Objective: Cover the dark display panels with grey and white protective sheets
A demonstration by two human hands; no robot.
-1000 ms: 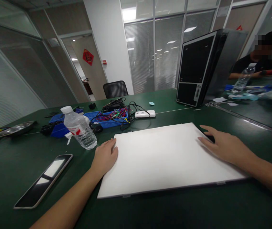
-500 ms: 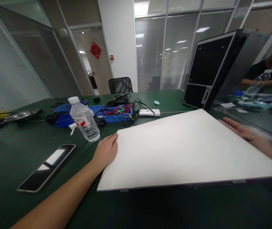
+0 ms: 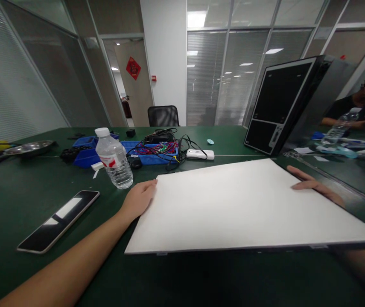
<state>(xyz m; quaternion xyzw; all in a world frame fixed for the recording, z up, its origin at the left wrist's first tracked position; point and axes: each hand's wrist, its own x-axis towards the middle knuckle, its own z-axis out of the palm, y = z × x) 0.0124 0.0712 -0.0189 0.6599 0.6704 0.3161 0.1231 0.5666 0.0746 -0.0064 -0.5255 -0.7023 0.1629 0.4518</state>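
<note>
The panel (image 3: 240, 209) hides its own underside, the table (image 3: 201, 281) beneath it and most of the right wrist. The thumb of the right hand (image 3: 318, 189) shows on top, but its lower fingers are mostly out of sight; its forearm reappears blurred at lower right, cut by the frame. The left hand's (image 3: 139, 198) grip under the edge cannot be seen, and its forearm leaves at the bottom. Lettering on the near bottle (image 3: 113, 160) is too small to read. Cables (image 3: 161, 137) partly cover the basket (image 3: 156, 160). The right border crops a co-worker (image 3: 345, 108).
</note>
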